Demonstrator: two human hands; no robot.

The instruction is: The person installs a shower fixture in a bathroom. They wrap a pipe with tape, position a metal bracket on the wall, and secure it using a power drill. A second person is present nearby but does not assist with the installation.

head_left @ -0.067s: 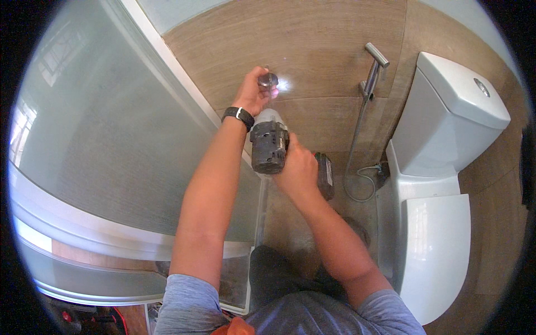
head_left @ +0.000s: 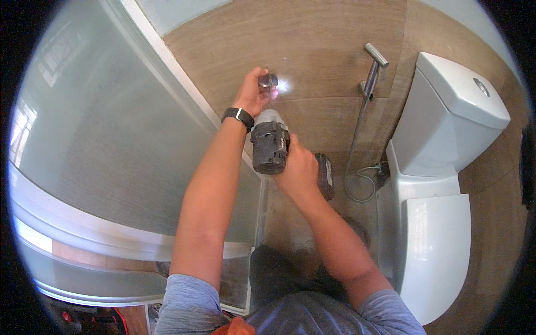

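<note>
My right hand [head_left: 300, 167] is wrapped round the grip of a black and grey cordless drill driver [head_left: 269, 149]. Its battery pack [head_left: 325, 176] juts out to the right of that hand. From the tool's nose a thin bit points up to a small, round, shiny dark metal fitting [head_left: 268, 82] at the wood-look tiled wall [head_left: 312, 67]. The fingers of my left hand [head_left: 253, 94] close around this fitting from the left. Light shines on the wall just to its right. Where exactly the bit's tip meets the fitting is too small to tell.
A frosted glass panel [head_left: 128, 128] in a white frame rises at left. On the wall to the right hangs a metal bidet sprayer [head_left: 375, 61] with its hose looping down. A white toilet [head_left: 435, 234] stands at far right. Some red and black gear [head_left: 89, 321] lies at lower left.
</note>
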